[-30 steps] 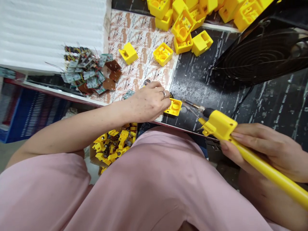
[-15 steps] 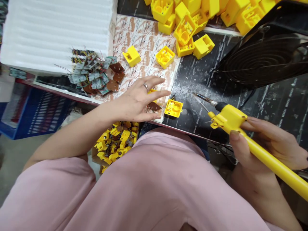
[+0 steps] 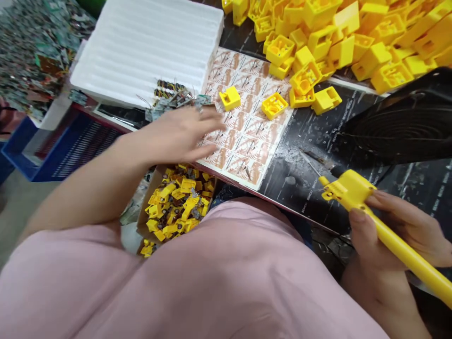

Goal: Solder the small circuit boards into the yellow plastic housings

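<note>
Soldering tool [image 3: 355,188] in right hand [image 3: 411,221], rear end cut off

The right hand [image 3: 395,230] holds a yellow soldering iron [image 3: 348,188] over the black surface [image 3: 294,186], near a black fan [image 3: 406,125].

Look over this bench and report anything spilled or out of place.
Pale specks and smears mark the black surface near the tip of the yellow tool in the right hand, looking like stray residue. Nothing else stands out.
</note>
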### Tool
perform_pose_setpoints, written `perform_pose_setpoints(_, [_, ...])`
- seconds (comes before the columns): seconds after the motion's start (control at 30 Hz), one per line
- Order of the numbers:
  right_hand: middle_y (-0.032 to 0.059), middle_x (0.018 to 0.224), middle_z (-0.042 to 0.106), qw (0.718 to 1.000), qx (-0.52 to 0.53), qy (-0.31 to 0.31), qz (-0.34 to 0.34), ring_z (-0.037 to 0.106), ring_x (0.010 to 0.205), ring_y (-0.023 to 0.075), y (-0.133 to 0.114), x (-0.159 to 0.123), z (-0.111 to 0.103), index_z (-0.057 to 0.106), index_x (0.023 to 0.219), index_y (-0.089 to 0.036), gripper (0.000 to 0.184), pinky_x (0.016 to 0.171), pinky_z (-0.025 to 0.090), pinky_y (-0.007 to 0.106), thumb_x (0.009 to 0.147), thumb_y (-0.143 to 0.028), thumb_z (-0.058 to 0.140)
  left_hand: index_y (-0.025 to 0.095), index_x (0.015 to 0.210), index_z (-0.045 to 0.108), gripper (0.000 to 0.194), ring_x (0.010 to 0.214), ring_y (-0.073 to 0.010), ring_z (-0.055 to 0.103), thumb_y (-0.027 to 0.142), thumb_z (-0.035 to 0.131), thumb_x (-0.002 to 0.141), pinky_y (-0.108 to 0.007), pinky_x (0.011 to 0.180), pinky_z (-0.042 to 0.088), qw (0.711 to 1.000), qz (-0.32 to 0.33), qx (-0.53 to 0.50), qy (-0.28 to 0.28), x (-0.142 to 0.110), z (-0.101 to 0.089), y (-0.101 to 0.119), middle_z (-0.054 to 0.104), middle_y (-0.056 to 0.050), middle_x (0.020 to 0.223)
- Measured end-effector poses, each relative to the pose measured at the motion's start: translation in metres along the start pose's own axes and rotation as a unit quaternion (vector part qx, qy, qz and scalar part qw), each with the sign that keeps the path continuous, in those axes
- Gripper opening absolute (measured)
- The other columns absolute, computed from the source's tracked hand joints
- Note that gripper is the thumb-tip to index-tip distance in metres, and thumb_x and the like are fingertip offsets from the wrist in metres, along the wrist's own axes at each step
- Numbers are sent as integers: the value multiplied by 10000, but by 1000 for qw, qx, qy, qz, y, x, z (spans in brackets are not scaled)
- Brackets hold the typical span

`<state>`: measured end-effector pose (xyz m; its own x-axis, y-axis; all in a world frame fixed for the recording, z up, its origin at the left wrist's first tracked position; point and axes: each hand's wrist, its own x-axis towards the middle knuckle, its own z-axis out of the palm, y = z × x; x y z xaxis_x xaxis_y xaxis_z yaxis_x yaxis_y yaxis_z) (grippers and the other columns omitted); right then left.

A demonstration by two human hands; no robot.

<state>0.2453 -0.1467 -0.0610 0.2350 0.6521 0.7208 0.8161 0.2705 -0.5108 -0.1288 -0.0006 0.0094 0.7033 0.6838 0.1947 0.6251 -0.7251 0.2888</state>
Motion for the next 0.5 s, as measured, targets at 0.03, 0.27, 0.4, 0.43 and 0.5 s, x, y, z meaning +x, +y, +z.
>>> perform_pose_setpoints(0.03, [53,751,743,999,13,44,-19,670,529,220,-3,1,4,736,1143,-367,499,393,461,306,686,-537,844,249,1313,608,636,1341,-341,483,699,538,868,-531,1124,376,1000,-7,3,3,21,11,-3,591,-122,1360])
perform_pose_setpoints(0.27, [57,862,755,993,27,75,-83,665,633,146,-16,6,15,741,1147,-240,390,521,470,249,852,-495,737,287,1487,455,683,1432,-419,333,664,471,918,-627,1139,254,993,-105,18,-51,141,91,1,482,-120,1486])
perform_pose_setpoints(0.4, [34,985,749,999,13,30,-31,710,795,165,-14,3,7,702,1222,-268,570,703,552,238,690,-324,900,276,1444,520,535,1330,-391,448,455,524,940,-599,1057,337,996,-29,36,-81,113,104,40,521,-164,1445])
perform_pose_setpoints(0.43, [35,1018,744,999,5,31,-24,717,837,176,-14,3,5,683,1252,-271,618,742,564,244,680,-338,906,281,1444,519,529,1326,-374,457,447,526,941,-584,1063,340,996,17,30,-83,99,104,49,519,-162,1450])
perform_pose_setpoints(0.5, [26,1032,741,1000,-12,-9,-8,726,891,183,-15,7,2,640,1298,-275,575,798,578,255,771,-392,838,292,1486,455,622,1366,-365,429,534,550,920,-603,1119,293,993,95,9,-73,73,101,57,476,-153,1503])
